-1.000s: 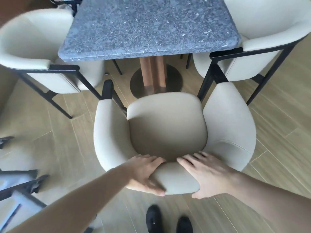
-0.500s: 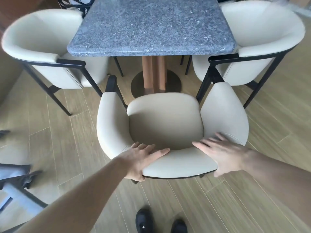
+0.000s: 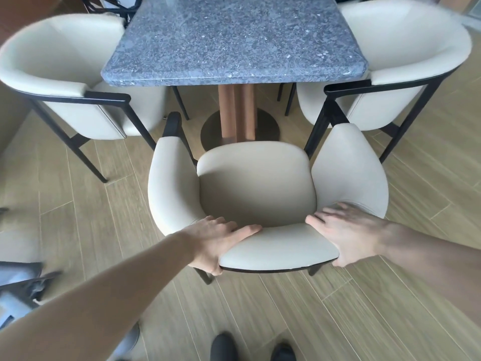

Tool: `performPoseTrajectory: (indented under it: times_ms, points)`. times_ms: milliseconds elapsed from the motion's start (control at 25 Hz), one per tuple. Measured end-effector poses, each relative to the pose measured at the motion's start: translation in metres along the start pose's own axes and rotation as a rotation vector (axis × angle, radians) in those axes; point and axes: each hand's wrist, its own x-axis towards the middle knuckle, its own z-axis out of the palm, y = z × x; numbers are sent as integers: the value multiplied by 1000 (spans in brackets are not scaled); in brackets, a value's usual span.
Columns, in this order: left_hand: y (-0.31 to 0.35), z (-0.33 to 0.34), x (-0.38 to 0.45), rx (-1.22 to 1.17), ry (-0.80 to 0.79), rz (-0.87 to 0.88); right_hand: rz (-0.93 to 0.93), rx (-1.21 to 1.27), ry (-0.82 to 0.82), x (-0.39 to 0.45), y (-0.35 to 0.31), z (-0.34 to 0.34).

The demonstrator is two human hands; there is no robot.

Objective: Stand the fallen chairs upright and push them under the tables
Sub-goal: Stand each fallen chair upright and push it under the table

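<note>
We see a cream armchair (image 3: 256,194) standing upright on the wooden floor (image 3: 364,308), its seat facing the grey stone table (image 3: 234,40) and its front edge near the table's round base (image 3: 216,128), not yet under the top. The left hand (image 3: 216,241) holds the top of the chair's backrest on its left side: the fingers lie over the top toward the seat and the thumb curls under the back rim. The right hand (image 3: 346,233) grips the same backrest on its right side, fingers spread over the upper edge and the thumb wrapped round the rear rim; this hand is a little blurred. Both forearms reach in from the bottom of the view. Two more cream chairs stand upright by the table, one on the left (image 3: 65,74) and one on the right (image 3: 400,56), each with its seat partly under the tabletop. The held chair's right arm is just beside the black leg of the right-hand chair. Below, we see the toes of two dark shoes (image 3: 223,347). At the left edge lies something dark and pale (image 3: 23,282), too blurred to tell.
</note>
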Motion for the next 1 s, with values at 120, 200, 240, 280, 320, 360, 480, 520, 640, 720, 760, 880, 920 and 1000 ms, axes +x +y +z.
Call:
performPoseTrajectory:
  times_ms: [120, 200, 240, 280, 320, 360, 480, 520, 640, 720, 760, 880, 920, 1000]
  points:
    - [-21, -4, 0, -8, -11, -7, 2, 7, 1, 13, -1, -11]
    - [-38, -8, 1, -15, -13, -6, 2, 14, 16, 23, -1, -21]
    - [-46, -11, 1, -24, -14, -6, 0, 15, 19, 28, 0, -25]
    - [-54, -13, 1, -29, -11, -6, 0, 13, 23, 34, 1, -30]
    - [-61, -15, 2, -27, -6, -5, 1, 12, 27, 39, 2, -34]
    - [-68, -16, 1, -24, -5, -6, 2, 14, 29, 44, 2, -39]
    - [-87, -16, 1, -17, -8, -15, 7, 27, 36, 61, 2, -48]
    - [-93, -14, 0, -15, -16, -17, 6, 26, 33, 68, 0, -50]
    - [-116, -16, 0, -12, -34, -10, 9, 27, 34, 87, -1, -60]
    - [-128, -20, 0, -12, -40, -6, 7, 38, 43, 94, -1, -67]
    - [-135, -21, 1, -2, -40, -5, 9, 34, 46, 100, 0, -70]
    - [-147, -25, 4, 10, -45, 5, 17, 33, 45, 108, 1, -77]
    - [-154, -25, 5, 14, -41, 6, 23, 39, 48, 112, 3, -80]
    - [-165, -28, 8, 21, -50, -3, 27, 51, 52, 120, 5, -85]
